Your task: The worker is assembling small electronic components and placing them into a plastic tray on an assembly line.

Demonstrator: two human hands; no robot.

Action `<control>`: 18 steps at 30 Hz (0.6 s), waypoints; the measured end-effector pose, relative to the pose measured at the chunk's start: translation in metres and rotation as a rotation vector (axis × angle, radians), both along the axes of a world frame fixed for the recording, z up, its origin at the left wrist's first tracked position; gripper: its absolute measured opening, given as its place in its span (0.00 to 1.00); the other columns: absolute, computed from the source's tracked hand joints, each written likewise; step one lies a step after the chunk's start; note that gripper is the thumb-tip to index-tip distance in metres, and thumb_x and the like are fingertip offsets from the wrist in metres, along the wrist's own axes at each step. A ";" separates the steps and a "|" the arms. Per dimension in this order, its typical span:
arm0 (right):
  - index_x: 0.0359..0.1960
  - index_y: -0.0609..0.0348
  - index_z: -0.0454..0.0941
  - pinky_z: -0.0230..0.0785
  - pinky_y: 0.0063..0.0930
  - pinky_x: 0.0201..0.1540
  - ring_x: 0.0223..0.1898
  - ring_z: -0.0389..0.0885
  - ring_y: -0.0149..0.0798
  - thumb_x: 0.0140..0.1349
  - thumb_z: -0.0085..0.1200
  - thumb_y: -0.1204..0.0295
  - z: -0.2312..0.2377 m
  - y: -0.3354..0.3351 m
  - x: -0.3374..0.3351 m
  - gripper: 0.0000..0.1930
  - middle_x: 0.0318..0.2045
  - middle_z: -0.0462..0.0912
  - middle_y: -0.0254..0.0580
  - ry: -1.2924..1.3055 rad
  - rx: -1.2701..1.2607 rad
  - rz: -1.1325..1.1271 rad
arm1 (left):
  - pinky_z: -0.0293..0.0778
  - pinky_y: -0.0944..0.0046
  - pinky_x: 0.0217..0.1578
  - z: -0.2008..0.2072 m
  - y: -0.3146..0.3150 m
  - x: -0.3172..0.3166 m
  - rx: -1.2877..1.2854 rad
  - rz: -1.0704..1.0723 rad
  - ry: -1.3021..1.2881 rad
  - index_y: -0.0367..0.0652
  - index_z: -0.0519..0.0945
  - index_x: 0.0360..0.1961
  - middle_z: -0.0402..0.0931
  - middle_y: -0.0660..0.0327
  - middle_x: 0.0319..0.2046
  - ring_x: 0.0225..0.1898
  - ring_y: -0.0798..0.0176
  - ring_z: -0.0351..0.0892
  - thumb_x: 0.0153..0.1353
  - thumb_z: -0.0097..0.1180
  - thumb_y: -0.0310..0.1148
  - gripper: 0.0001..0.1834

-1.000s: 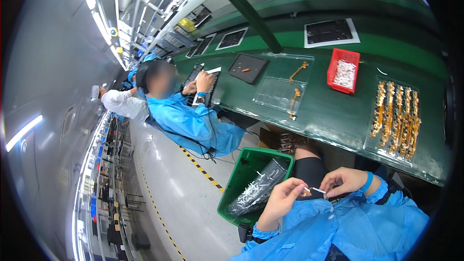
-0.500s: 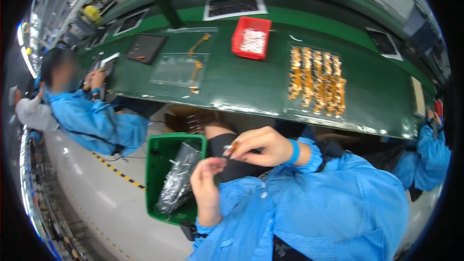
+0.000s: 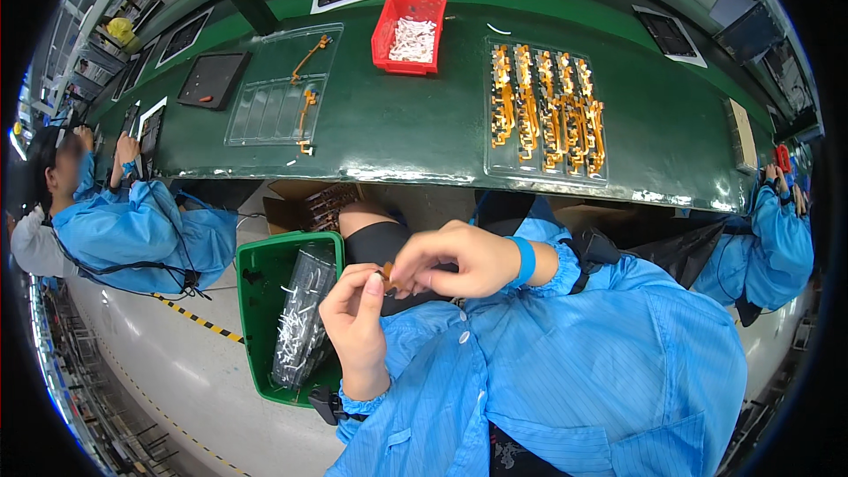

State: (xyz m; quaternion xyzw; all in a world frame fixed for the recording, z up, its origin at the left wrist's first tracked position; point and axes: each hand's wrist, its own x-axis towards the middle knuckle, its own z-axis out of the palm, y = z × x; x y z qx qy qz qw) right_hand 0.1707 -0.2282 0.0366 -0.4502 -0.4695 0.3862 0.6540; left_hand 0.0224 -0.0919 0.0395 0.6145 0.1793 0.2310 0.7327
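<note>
In front of my body, over my lap, my left hand point(image 3: 356, 327) is closed in a pinch at a small orange-and-dark flex cable point(image 3: 388, 272). The fingertips of my right hand point(image 3: 464, 261), with a blue band at its wrist, are closed on the same piece from the other side. Most of the cable is hidden by my fingers. Below and left of my hands stands a green bin point(image 3: 250, 318), holding clear plastic and many white strips point(image 3: 296, 327).
On the green bench point(image 3: 397, 124) are a clear tray point(image 3: 490, 155) full of orange flex cables, another tray point(image 3: 256, 128) with a few, a red box point(image 3: 382, 49) of white pieces and a black tray point(image 3: 208, 75). People in blue point(image 3: 132, 221) sit at both sides.
My hands have come together, and my left fingertips now meet the flex cable that my right hand held. The view has shifted, so the bench things sit further left and higher.
</note>
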 end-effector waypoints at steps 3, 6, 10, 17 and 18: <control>0.49 0.64 0.70 0.76 0.27 0.46 0.44 0.83 0.34 0.66 0.45 0.81 -0.006 -0.002 0.000 0.11 0.41 0.84 0.47 0.384 -0.093 -0.002 | 0.71 0.69 0.40 -0.003 0.000 0.003 -0.071 0.066 -0.014 0.28 0.79 0.36 0.77 0.57 0.36 0.36 0.69 0.74 0.66 0.55 0.25 0.08; 0.45 0.66 0.72 0.76 0.26 0.46 0.41 0.82 0.32 0.70 0.49 0.73 -0.008 -0.003 -0.001 0.08 0.40 0.83 0.45 0.364 -0.093 0.057 | 0.70 0.69 0.40 0.003 -0.002 0.006 -0.119 0.083 0.026 0.28 0.78 0.36 0.77 0.57 0.35 0.36 0.69 0.74 0.66 0.54 0.25 0.08; 0.42 0.66 0.74 0.75 0.25 0.44 0.40 0.82 0.31 0.69 0.49 0.73 -0.010 0.001 -0.001 0.07 0.38 0.83 0.44 0.357 -0.163 0.075 | 0.71 0.68 0.39 0.001 -0.003 0.010 -0.092 0.021 0.048 0.28 0.78 0.36 0.77 0.58 0.34 0.35 0.69 0.74 0.66 0.55 0.26 0.08; 0.37 0.67 0.78 0.74 0.26 0.42 0.37 0.82 0.32 0.69 0.51 0.71 -0.010 0.003 -0.003 0.10 0.34 0.83 0.38 -0.244 -0.242 -0.387 | 0.74 0.65 0.35 -0.002 -0.012 0.020 0.975 0.354 0.088 0.32 0.81 0.35 0.79 0.54 0.34 0.33 0.61 0.78 0.59 0.61 0.22 0.04; 0.39 0.67 0.78 0.74 0.26 0.42 0.38 0.81 0.30 0.69 0.52 0.71 -0.012 0.003 -0.008 0.10 0.35 0.83 0.38 -0.003 -0.219 -0.329 | 0.76 0.61 0.35 -0.004 -0.017 0.023 1.130 0.394 0.046 0.33 0.82 0.34 0.78 0.52 0.34 0.33 0.53 0.80 0.54 0.62 0.18 0.06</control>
